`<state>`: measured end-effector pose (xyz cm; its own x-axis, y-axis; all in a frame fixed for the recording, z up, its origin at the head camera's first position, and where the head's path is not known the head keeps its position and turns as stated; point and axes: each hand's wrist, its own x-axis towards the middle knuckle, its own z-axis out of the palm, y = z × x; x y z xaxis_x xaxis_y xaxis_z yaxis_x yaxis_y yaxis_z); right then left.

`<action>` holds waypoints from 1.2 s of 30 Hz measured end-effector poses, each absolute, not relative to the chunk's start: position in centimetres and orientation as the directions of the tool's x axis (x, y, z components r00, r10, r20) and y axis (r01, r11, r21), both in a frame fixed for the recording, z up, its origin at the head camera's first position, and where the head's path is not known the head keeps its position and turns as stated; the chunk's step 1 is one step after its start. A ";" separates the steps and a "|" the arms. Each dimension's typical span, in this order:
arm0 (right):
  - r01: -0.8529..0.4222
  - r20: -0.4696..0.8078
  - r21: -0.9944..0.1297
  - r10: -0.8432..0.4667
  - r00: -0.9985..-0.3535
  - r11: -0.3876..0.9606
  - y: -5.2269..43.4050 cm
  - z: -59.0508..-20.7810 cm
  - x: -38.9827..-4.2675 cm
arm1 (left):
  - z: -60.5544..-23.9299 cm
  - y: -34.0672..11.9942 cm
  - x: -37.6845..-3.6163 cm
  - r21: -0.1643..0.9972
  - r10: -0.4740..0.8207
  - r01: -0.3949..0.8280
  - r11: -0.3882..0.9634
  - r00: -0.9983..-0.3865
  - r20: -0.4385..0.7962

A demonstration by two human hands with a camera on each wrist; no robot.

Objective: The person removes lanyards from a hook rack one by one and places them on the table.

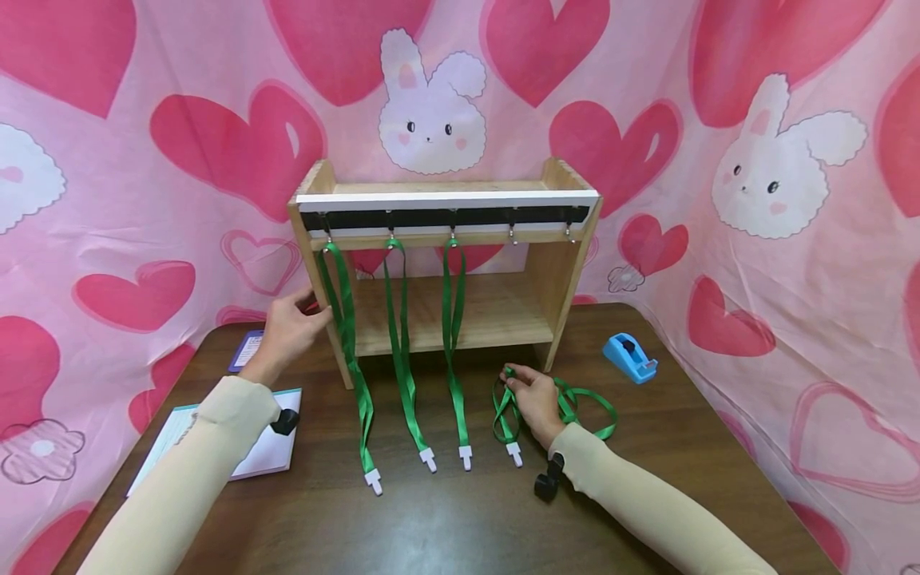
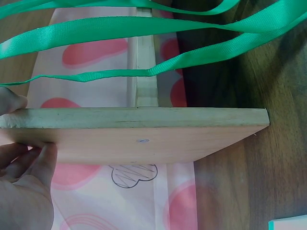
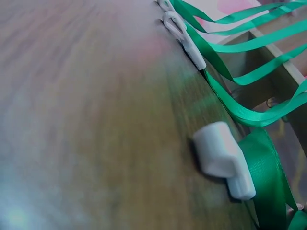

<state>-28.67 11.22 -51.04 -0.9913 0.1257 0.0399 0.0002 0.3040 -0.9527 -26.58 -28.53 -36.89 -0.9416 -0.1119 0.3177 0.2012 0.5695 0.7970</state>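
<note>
A small wooden shelf (image 1: 496,307) stands at the back of the table, with a row of hooks along its black front strip (image 1: 424,217). Green lanyards hang from three of these hooks: a left one (image 1: 346,311), a middle one (image 1: 403,359) and a right one (image 1: 453,319). Their white clips lie on the tabletop. My left hand (image 1: 286,329) grips the edge of the shelf's left side panel (image 2: 144,118), thumb on one face and fingers on the other. With its fingertips, my right hand (image 1: 537,399) pinches another green lanyard (image 1: 506,415), whose white clip (image 3: 223,155) touches the table.
More looped green strap (image 1: 600,411) lies just right of my right hand. A blue tape dispenser (image 1: 631,358) is further right. By my left forearm are a white notebook (image 1: 276,447) and a blue-edged card (image 1: 247,351). Two hooks at the right (image 1: 513,231) hold nothing.
</note>
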 end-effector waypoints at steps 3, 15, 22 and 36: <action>0.004 0.044 -0.935 0.128 -0.991 0.355 11.4 -50.9 -28.5 | -36.9 -28.5 -26.5 0.800 -0.112 0.200 0.566 -0.943 0.314; -0.033 0.084 -0.916 0.110 -0.990 0.401 11.4 -50.7 -28.3 | -36.9 -28.5 -26.5 0.787 -0.115 0.193 0.586 -0.942 0.316; -0.046 0.085 -0.928 0.089 -0.992 0.370 11.5 -50.5 -28.3 | -36.8 -28.4 -26.5 0.802 -0.114 0.205 0.561 -0.941 0.320; -0.034 0.051 -0.990 0.117 -0.992 0.140 11.5 -47.6 -27.8 | -36.8 -28.6 -26.2 0.814 -0.113 0.183 0.551 -0.951 0.290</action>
<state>-27.79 11.48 -47.61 -0.9918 0.1170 0.0507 -0.0340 0.1401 -0.9895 -26.20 -28.58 -36.75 -0.9505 -0.1126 0.2895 0.1827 0.5510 0.8142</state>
